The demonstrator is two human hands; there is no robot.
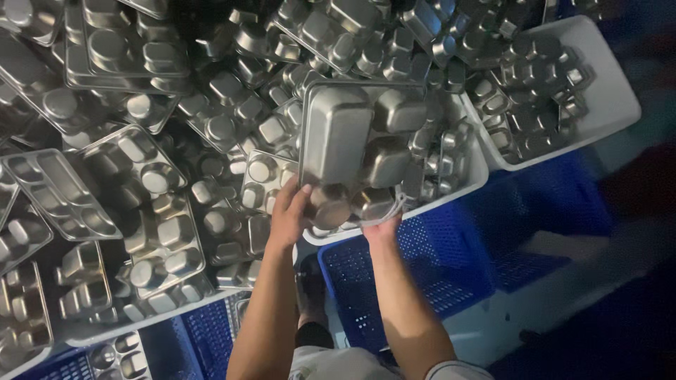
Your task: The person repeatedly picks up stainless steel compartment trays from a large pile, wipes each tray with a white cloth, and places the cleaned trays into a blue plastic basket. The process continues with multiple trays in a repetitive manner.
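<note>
Head view: steel compartment tray (362, 141) held upside down over white bin (472, 179) of trays. Left hand (290, 214) grips near edge, right hand (384, 226) under corner, fingers probably curled, partly hidden. Blue crate (408, 271) below, second white bin (605, 91) beside.

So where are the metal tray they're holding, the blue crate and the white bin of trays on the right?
metal tray (352, 134), head view, on its large upturned compartment.
blue crate (436, 267), head view, on its perforated wall.
white bin (616, 91), head view, on its right rim.
</note>
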